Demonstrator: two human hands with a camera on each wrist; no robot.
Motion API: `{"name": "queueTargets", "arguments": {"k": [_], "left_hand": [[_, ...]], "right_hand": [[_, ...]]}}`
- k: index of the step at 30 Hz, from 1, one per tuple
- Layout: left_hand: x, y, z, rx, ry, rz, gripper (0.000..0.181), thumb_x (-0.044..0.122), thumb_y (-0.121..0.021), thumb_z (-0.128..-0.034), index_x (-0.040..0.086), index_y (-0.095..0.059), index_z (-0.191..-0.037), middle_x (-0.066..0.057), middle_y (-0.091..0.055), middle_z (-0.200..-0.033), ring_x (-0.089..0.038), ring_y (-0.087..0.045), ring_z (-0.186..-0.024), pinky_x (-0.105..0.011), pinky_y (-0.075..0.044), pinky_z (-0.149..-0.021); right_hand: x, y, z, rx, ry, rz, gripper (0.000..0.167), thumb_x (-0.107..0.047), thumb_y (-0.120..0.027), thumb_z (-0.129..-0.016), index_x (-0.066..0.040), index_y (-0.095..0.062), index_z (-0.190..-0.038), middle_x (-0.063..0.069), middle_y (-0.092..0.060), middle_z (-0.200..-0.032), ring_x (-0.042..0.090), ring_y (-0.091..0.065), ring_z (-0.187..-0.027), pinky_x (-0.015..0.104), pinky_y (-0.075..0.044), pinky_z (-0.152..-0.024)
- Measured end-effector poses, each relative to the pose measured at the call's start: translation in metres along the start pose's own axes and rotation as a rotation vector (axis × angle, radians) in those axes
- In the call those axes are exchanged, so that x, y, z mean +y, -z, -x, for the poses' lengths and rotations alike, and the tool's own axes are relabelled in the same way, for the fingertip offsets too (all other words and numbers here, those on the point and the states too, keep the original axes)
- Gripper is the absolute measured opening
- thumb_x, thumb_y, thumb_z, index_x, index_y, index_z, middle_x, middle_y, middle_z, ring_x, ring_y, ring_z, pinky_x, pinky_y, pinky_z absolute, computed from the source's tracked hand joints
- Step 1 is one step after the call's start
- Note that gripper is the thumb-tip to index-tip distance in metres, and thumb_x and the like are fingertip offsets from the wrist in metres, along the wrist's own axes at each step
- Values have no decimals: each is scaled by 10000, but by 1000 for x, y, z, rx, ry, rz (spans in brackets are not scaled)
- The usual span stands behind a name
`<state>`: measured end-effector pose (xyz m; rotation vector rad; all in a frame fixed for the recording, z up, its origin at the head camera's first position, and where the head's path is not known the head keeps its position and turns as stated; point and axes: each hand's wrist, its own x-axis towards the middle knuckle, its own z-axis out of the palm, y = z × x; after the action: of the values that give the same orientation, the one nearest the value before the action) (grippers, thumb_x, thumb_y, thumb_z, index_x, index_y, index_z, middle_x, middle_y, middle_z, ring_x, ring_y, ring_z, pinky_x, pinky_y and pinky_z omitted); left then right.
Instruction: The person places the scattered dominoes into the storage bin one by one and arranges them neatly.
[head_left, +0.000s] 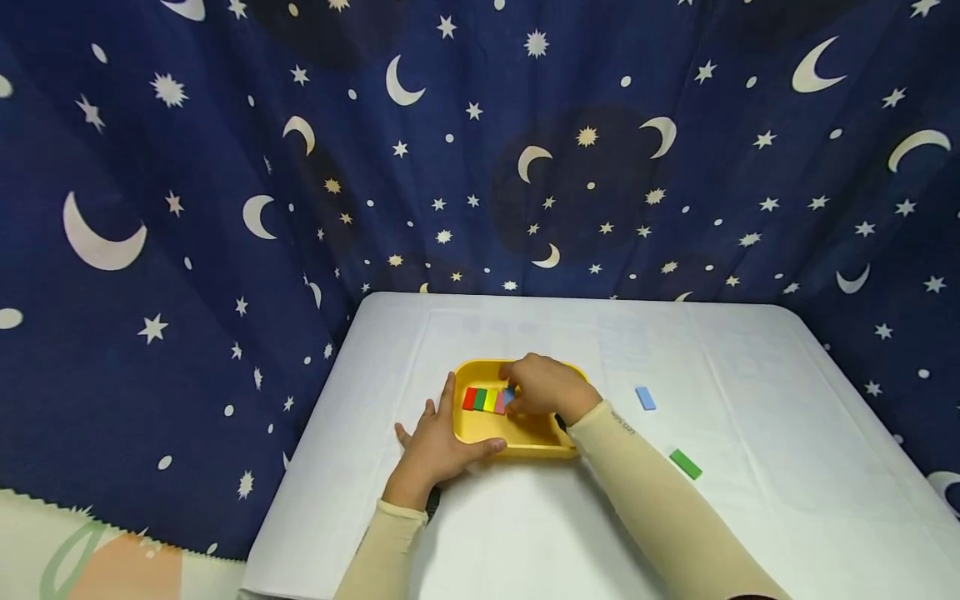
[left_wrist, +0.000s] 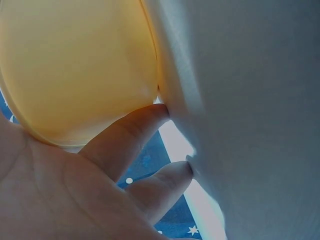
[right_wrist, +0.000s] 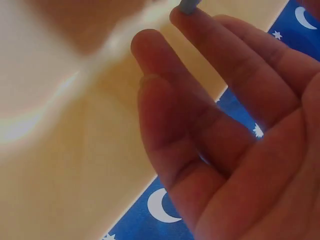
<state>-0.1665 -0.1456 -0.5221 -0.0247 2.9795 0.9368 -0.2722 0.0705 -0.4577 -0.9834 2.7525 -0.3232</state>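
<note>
A shallow yellow tray [head_left: 517,450] stands on the table. Inside it, small flat blocks lie side by side: red [head_left: 469,398], green [head_left: 480,400], yellow [head_left: 491,401], pink [head_left: 500,403] and blue [head_left: 509,395]. My left hand [head_left: 433,446] rests against the tray's near left corner, index finger along the side and thumb at the front rim, fingers spread. My right hand [head_left: 546,387] reaches into the tray at the row's right end. Its fingertips pinch a blue block [right_wrist: 189,6], mostly hidden by the fingers in the head view.
To the right of the tray, a light blue block [head_left: 646,398] and a green block [head_left: 686,464] lie apart on the white-covered table [head_left: 750,383]. A dark blue curtain [head_left: 480,183] with moons and stars hangs behind and beside the table.
</note>
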Motion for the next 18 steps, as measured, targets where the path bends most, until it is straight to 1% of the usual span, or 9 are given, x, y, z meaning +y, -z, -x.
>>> {"name": "queueTargets", "arguments": {"k": [4,8,18], "left_hand": [[0,-2,0,3,2,-9,1448,984,-684,-608,334,-10,-1713,-134,-556,-1540,-394,-351,-1529,-872,-42,-1088],[0,-2,-1,-5,-2,-13,1454,998,-663,-605,330,1,-1713,-125,-543,-1554,-394,-343,-1533,-873,-38,-1087],[0,0,-1,-7,14,-14,1475,1029,-636,-574,343,6,-1711,-107,-565,-1536,-370,-334,-1542,-864,-47,-1096]], "right_hand": [[1,-2,0,-7,-38,31,519,-330,-917,-838,-102,-740,-1269,-47,-704,-930,157,-609,-828,365,-546,-833],[2,-3,-1,-16,-67,43,509,-329,-910,-836,-111,-740,-1264,-57,-645,-861,175,-596,-804,368,-535,-798],[4,-9,-4,-17,-83,47,516,-335,-909,-831,-125,-737,-1270,-56,-647,-885,183,-598,-819,375,-537,-821]]}}
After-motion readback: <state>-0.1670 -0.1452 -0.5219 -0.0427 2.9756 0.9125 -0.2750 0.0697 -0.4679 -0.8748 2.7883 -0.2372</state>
